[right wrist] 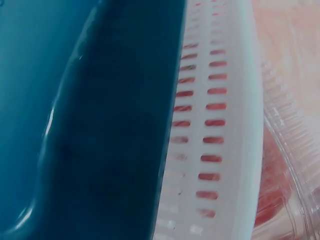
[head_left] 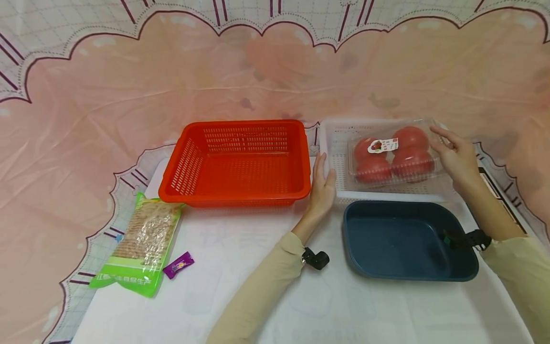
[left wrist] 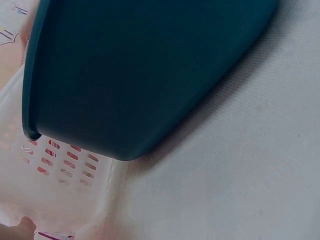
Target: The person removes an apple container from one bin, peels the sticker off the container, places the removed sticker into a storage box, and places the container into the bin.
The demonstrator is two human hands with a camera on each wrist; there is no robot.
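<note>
At the far left lies a green-and-clear plastic bag of pale tan food [head_left: 142, 239], with a small purple foil-wrapped sweet [head_left: 178, 265] just beside it. Next comes an orange-red slotted plastic basket [head_left: 245, 174], then the person's left hand [head_left: 321, 188], its fingers fairly straight and laid against the left wall of a white slotted plastic basket [head_left: 386, 196]. The clear plastic box of four red tomatoes [head_left: 393, 155], with a small white label on its lid, sits slightly askew in that white basket, toward its right end. In front of it stands a deep dark-blue plastic tub [head_left: 395, 243]. The right hand [head_left: 457, 153] is at the box's right end, thumb and fingers parted; whether it pinches the box or merely touches it, I cannot tell. The box should be moderately heavy for its size, and its thin shell is likely to flex and crackle, slick under the fingers. The tomatoes probably bruise easily and may roll within, so squeezing the lid is unwise. Better to take it low at both short ends, under the ribbed rim. The white basket looks light and fairly stiff, best held by opposite rims.
</note>
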